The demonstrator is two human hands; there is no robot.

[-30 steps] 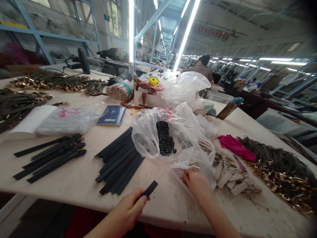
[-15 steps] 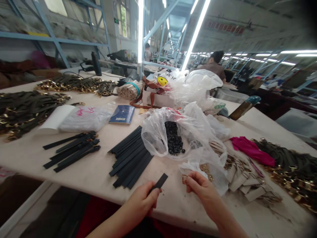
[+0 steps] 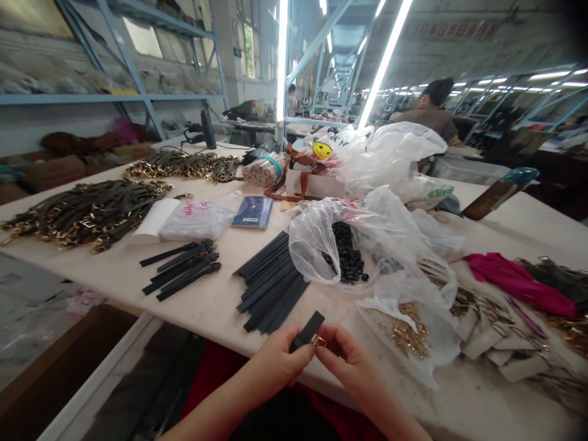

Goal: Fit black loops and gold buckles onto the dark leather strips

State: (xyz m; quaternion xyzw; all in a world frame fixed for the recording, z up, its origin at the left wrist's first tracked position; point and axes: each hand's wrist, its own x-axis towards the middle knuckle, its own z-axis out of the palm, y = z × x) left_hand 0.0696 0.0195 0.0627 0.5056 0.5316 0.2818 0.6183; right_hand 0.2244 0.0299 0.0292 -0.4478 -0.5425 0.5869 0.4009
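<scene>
My left hand is closed on a short black strap, whose free end points up and to the right. Between the thumb and fingers of my right hand is a small gold metal buckle, held right against the strap; whether the strap passes through it I cannot tell. Just beyond my hands lies a fan of long black straps. To their right, a clear plastic bag lies open around small black loops. Nearer my right hand, more gold buckles rest in plastic.
Several black straps with metal ends lie on the left, before a large heap of dark straps. A blue booklet is farther back. Beige straps and a magenta cloth lie to the right. The table's front edge is close to my arms.
My right hand has moved left with the gold buckle, bringing it up to the strap in my left hand. The view has turned slightly left, so the table's things appear farther right.
</scene>
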